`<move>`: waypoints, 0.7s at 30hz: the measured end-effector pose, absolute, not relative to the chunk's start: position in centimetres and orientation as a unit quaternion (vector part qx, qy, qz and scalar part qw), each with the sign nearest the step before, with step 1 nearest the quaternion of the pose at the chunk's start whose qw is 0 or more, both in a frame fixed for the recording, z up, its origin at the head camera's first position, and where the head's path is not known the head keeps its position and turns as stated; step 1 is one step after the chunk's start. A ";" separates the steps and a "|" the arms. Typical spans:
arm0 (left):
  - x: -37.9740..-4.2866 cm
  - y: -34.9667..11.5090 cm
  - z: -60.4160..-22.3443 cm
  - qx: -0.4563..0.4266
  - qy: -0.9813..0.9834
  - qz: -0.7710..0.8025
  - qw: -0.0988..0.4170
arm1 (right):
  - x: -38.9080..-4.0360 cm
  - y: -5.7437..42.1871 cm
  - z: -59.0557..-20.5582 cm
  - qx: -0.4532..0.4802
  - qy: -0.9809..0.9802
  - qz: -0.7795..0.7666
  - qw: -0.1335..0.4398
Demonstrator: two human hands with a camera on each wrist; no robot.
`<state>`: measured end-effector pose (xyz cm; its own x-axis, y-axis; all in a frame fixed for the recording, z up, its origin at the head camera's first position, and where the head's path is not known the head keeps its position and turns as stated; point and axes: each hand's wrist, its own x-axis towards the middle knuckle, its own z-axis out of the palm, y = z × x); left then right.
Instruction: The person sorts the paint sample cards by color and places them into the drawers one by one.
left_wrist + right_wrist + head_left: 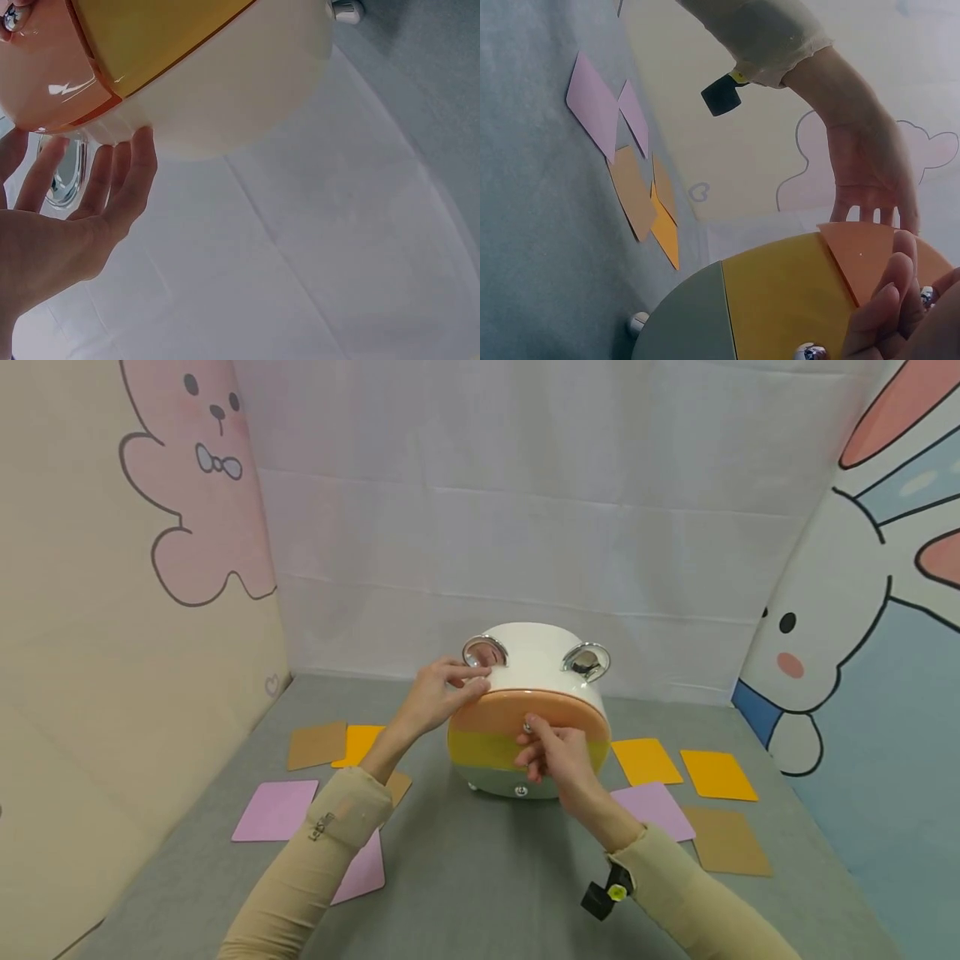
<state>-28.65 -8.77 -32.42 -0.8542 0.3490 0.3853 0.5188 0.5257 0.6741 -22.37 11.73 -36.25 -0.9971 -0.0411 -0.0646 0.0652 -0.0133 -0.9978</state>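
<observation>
A rounded white drawer box point(536, 652) with two shiny silver ears stands mid-table. Its front has an orange top drawer point(573, 706), a yellow drawer point(480, 746) and a green drawer point(489, 779). In the right wrist view the orange front stands slightly proud of the yellow one. My right hand point(566, 758) pinches the silver knob point(928, 295) of the orange drawer between thumb and finger. With fingers extended, my left hand point(442, 697) touches the white shell at its upper left, beside the left ear point(485, 652). The drawer's inside is hidden.
Left of the box lie flat square cards: brown point(317, 746), orange point(362, 743) and pink point(275, 811). More orange point(647, 762), pink point(654, 810) and brown cards point(726, 841) lie on the right. A white cloth point(525, 510) hangs behind the grey table point(457, 885).
</observation>
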 end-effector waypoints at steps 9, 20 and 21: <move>-28.7 -8.7 -32.5 -0.251 -0.865 -0.423 0.102 | -21.2 12.0 -36.1 0.010 0.715 -0.698 0.046; -28.5 -8.5 -32.6 -0.247 -0.867 -0.420 0.106 | -19.6 12.0 -36.0 -0.012 0.717 -0.694 0.058; -28.5 -8.5 -32.6 -0.247 -0.866 -0.421 0.106 | -19.5 12.1 -36.0 -0.015 0.719 -0.692 0.058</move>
